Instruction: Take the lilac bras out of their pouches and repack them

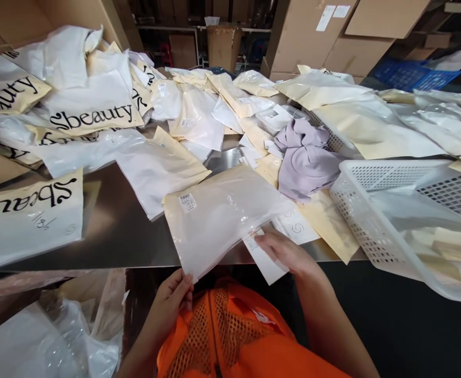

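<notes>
The translucent bag [222,210] is lying at the centre of the frame on the counter [136,231], its label facing up near the left end and its long axis running from lower left to upper right. The left hand [172,294] is pinching its bottom corner, thumb on top, so nearly all of the bag is stretching away up and to the right of that grip.

The right hand [287,252] is holding a white card [268,266] just right of centre, in a narrow grip along the card's right side. The card's long axis is slanting from upper left to lower right, crossing the bag's long axis. Its upper-left end is meeting the bag's lower-right edge; whether it is sitting inside the bag, under it or only against it, I cannot tell. The right hand is nearer to the middle of that edge, while the left is holding the edge's lower-left end.

Beyond the right hand, a printed sheet [301,229] is lying close by, with a lavender cloth [307,163] above it and a white basket [372,231] standing at the right of the frame.
</notes>
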The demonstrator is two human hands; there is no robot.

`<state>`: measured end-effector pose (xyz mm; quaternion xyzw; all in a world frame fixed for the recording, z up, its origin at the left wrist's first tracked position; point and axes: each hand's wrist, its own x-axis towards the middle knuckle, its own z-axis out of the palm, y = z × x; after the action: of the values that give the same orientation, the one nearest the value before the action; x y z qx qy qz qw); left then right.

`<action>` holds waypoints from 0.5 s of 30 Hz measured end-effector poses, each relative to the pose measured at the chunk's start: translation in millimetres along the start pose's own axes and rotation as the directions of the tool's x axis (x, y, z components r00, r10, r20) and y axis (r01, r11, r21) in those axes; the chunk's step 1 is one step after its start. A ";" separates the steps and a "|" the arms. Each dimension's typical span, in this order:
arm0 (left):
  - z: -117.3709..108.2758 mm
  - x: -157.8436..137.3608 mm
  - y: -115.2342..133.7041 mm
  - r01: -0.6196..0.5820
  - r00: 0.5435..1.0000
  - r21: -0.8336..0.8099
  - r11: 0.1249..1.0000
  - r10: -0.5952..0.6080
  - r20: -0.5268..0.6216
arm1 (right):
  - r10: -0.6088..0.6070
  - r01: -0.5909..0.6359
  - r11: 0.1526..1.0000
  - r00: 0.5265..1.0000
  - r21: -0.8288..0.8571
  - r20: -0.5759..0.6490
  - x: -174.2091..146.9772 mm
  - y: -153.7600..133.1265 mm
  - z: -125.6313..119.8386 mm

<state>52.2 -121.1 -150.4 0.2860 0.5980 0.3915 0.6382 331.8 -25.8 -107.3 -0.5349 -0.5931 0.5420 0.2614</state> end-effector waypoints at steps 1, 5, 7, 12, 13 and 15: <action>-0.3 0.0 -1.1 0.007 1.000 -0.022 1.000 -0.007 -0.014 | 0.028 -0.030 0.999 0.998 0.027 0.058 -0.2 -7.9 -0.2; -3.3 0.6 -6.7 0.020 0.999 -0.090 0.996 -0.023 -0.040 | 0.042 -0.096 0.984 0.944 0.149 0.328 -0.2 -24.1 25.3; -5.6 0.3 -7.0 0.022 0.998 -0.101 0.995 -0.027 -0.053 | 0.047 -0.127 0.959 0.952 0.252 0.303 1.9 -22.0 45.2; -8.0 -2.7 4.4 0.041 0.989 -0.123 0.992 -0.058 -0.139 | 0.027 -0.025 0.998 0.999 0.059 -0.018 -9.4 -14.5 68.2; -7.3 -3.2 7.2 0.048 0.986 -0.117 0.992 -0.066 -0.152 | -0.006 0.005 0.999 0.999 -0.048 -0.037 -15.5 -15.2 67.5; -5.2 -3.5 11.5 0.057 0.984 -0.097 0.994 -0.072 -0.166 | -0.031 0.032 0.990 0.999 -0.139 0.015 -27.4 -18.7 64.0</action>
<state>45.3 -118.5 -139.6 0.2027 0.6403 0.4206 0.6100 276.3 -71.3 -100.3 -0.5391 -0.6394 0.4984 0.2283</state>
